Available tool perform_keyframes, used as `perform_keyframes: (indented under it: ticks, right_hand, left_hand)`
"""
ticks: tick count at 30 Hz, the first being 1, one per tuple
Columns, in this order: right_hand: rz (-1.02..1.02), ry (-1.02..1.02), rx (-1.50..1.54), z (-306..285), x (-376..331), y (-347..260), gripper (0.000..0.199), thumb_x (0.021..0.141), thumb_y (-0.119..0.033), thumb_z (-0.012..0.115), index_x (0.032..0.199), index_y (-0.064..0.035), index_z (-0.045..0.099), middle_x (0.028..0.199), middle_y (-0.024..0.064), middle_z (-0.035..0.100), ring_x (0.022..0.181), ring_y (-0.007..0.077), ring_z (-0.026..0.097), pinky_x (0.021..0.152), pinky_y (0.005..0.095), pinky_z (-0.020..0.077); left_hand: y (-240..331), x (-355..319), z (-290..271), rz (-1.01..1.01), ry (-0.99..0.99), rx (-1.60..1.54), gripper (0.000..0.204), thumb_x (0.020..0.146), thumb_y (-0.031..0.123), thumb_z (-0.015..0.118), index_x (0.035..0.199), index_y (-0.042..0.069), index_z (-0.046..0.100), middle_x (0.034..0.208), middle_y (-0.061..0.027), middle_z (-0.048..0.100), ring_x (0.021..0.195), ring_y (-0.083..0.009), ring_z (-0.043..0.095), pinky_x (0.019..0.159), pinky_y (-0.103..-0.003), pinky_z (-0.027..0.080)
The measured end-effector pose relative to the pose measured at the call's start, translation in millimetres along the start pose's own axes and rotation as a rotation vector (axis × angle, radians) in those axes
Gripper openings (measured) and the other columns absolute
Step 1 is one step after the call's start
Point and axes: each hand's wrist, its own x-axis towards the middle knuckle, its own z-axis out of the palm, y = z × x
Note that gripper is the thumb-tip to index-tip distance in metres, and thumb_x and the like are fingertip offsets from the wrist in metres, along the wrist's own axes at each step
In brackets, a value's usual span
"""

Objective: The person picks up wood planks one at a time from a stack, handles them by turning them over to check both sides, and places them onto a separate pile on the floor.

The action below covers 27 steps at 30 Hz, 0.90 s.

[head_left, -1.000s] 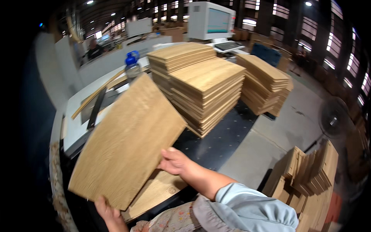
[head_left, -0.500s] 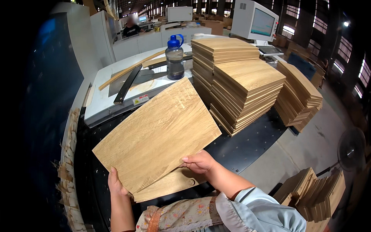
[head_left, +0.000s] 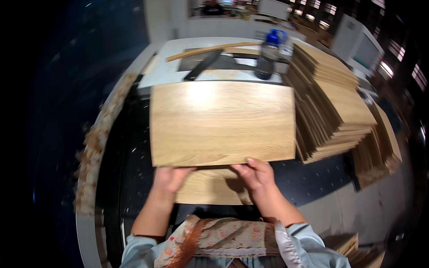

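Note:
A rectangular wood-grain board is held up in front of me, its long near edge toward me. My left hand grips that edge near its left end, the fingers partly hidden under the board. My right hand holds the same edge farther right, its thumb at the edge and its fingers bent below. Beneath, partly covered by the held board, lies a second wood-grain board on the black work surface. A dark round spot shows near that lower board's right end, beside my right hand.
Tall stacks of boards stand on the right. Behind the held board, a white machine top carries a blue-capped water bottle, a wooden strip and a dark bar. A monitor stands far right; more boards sit lower right.
The held board has turned from a slant to nearly level across my view. My left hand has moved from its corner to the near edge. The view has swung left.

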Motion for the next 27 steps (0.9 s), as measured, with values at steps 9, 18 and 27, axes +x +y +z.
perform_keyframes:
  ticks: [9, 18, 27]
  right_hand:
    - [0.015, -0.097, 0.086, 18, 9, 15, 0.058, 0.076, 0.008, 0.054, 0.13, 0.0017, 0.037, 0.128, 0.0204, 0.047, 0.119, 0.0377, 0.047, 0.101, 0.0561, 0.037]
    - [0.244, -0.248, -0.348, 13, 1, -29, 0.049, 0.086, -0.008, 0.057, 0.131, 0.0013, 0.038, 0.118, 0.0233, 0.055, 0.104, 0.035, 0.058, 0.083, 0.0433, 0.0545]
    - [-0.26, 0.51, -0.597, -81, -97, -117, 0.024, 0.085, -0.005, 0.055, 0.109, -0.0026, 0.052, 0.09, 0.0144, 0.064, 0.073, 0.0225, 0.064, 0.063, 0.0344, 0.056]
  left_hand:
    - [-62, 10, 68, -0.029, 0.046, 0.31, 0.039, 0.089, 0.007, 0.05, 0.126, -0.005, 0.043, 0.125, -0.0173, 0.051, 0.117, -0.0277, 0.05, 0.099, -0.041, 0.041]
    - [-28, 49, 45, 0.019, 0.242, -0.004, 0.02, 0.09, 0.008, 0.045, 0.104, -0.005, 0.05, 0.1, -0.02, 0.061, 0.09, -0.0285, 0.062, 0.084, -0.037, 0.054]
    - [84, 114, -34, 0.044, 0.791, 0.202, 0.016, 0.086, 0.01, 0.057, 0.099, 0.001, 0.053, 0.098, -0.0178, 0.058, 0.084, -0.0306, 0.063, 0.075, -0.04, 0.057]
